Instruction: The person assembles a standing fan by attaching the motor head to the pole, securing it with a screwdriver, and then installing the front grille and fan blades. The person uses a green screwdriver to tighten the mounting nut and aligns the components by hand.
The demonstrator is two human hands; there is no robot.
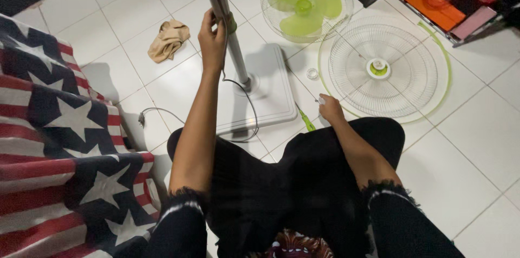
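Left hand: wrapped around the grey fan pole, fingers closed on it high up, arm stretched forward.
Right hand: lowered to the tiled floor, fingers pinched on a small pale part; what the part is cannot be told.
Fan pole: stands tilted from its white square base, which lies flat on the floor ahead of the knees; a dark power cord trails from the pole's foot.
Screwdriver: green-handled, on the floor just beside the right hand, at the base's near corner.
Front grille: white wire guard with a green rim, lying flat, right of the base, near the right hand.
Blade and rear grille: green three-blade propeller resting in a second wire guard, beyond the base.
Small clear ring: between base and front grille.
Cloth: tan, crumpled, left of the pole.
Handling judgement: a firm left grip keeps the pole from tipping while the right works; small parts are best kept together near the screwdriver.
Left edge: starred, striped fabric.
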